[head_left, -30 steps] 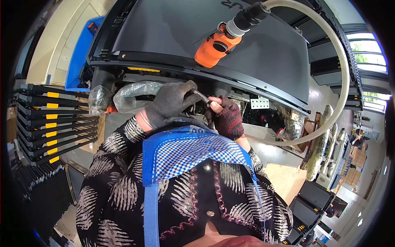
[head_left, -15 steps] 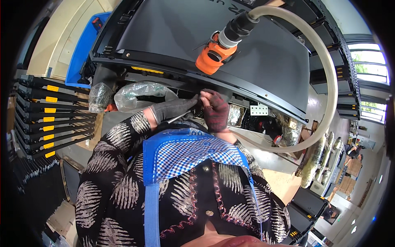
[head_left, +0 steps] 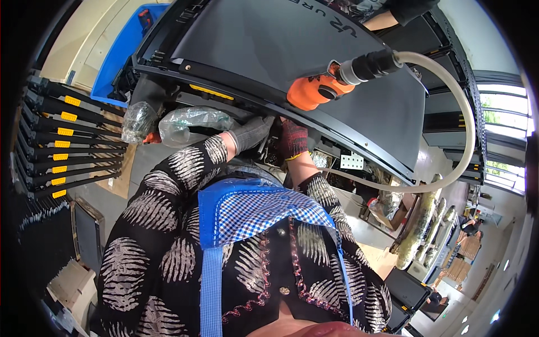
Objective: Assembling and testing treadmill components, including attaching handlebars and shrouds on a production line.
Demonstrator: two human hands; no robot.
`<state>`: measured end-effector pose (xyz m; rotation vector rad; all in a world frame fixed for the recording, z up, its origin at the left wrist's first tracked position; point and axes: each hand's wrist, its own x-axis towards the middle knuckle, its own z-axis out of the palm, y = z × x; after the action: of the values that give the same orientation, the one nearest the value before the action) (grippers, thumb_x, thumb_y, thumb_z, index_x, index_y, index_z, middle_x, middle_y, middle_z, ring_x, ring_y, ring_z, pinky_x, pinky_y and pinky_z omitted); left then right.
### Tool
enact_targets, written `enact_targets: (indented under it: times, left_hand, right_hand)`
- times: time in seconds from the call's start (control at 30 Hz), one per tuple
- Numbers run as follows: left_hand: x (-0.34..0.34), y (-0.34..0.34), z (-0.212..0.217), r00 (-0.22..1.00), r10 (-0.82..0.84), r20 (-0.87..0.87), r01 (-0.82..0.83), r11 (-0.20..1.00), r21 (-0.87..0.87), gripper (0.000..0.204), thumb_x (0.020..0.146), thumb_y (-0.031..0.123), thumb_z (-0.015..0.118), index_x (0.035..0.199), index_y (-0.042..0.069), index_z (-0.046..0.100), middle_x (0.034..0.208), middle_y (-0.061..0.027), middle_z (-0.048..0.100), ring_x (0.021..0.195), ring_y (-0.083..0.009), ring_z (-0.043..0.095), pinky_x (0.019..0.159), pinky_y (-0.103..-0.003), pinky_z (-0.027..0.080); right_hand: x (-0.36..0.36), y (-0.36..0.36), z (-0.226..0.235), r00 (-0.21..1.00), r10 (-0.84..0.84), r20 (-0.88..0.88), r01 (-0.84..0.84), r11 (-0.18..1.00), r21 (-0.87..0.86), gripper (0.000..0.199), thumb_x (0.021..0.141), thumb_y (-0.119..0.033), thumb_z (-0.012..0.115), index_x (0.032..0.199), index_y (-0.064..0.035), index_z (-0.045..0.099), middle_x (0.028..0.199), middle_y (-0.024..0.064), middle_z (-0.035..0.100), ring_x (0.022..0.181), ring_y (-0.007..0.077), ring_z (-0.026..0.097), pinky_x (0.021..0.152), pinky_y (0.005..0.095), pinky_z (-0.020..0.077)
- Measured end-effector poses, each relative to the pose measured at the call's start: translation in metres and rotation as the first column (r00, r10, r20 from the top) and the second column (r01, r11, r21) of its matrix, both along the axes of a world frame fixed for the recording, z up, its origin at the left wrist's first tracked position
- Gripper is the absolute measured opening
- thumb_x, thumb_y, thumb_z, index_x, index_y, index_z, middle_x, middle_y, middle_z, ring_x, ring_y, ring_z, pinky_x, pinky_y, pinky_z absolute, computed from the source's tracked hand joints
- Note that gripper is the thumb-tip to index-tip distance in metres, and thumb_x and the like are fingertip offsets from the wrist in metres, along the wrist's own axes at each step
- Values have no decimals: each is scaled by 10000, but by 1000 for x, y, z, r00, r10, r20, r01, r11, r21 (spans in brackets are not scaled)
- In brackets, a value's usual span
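My left hand [head_left: 251,134], in a grey glove, reaches to the front edge of a large dark grey panel [head_left: 269,62]. Beside it, my right hand [head_left: 294,139] wears a dark red and black glove. Its fingers go in under the panel's edge and are hidden. The left fingertips are also lost in the shadow there, so what either hand holds cannot be made out. Over the panel hangs an orange air tool [head_left: 314,91] with a black and silver fitting, touched by neither hand.
A clear hose [head_left: 467,118] loops from the tool down the right side. Clear plastic wrapping [head_left: 193,124] lies left of my hands, near a blue bin [head_left: 115,62]. Stacked black frames with yellow labels [head_left: 62,144] stand at left. Another person's black-gloved hand [head_left: 412,10] is beyond the panel.
Both hands have moved forward to the panel's edge, the right fingers going under it. The orange tool has swung right and tilted flatter. Another person's gloved hand has come into view at top right.
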<state>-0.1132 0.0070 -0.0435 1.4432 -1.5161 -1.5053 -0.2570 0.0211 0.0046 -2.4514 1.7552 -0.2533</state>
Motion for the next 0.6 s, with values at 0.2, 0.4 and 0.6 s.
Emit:
enact_targets:
  times: [0.2, 0.4, 0.6]
  left_hand:
    - [-7, -3, -20, 999, 1, 44, -3, 998, 56, 520, 946, 450, 381, 1078, -12, 583, 965, -165, 637, 904, -274, 609, 790, -373, 456]
    - [-19, -14, -31, 999, -35, 21, 37, 994, -105, 399, 933, 326, 435, 1136, 10, 570, 1108, -257, 589, 1059, -376, 557, 863, -417, 443]
    - [-11, -31, -21, 973, -214, 87, 230, 896, -380, 308, 917, 209, 474, 1148, 19, 544, 1130, -225, 572, 1075, -364, 533, 910, -421, 424]
  right_hand:
    - [-6, 3, -15, 997, 64, 50, -56, 988, -143, 549, 751, -286, 568, 1242, -63, 471, 1250, 198, 518, 1179, 362, 476, 969, 452, 393]
    - [-19, 15, -40, 816, -208, 539, 78, 964, 254, 542, 729, -239, 648, 1229, -84, 511, 1106, 136, 613, 1031, 358, 578, 893, 433, 456]
    - [-23, 21, 66, 535, -457, 710, 97, 869, 486, 594, 782, -275, 713, 1289, -85, 468, 1038, 62, 611, 989, 205, 570, 831, 386, 469]
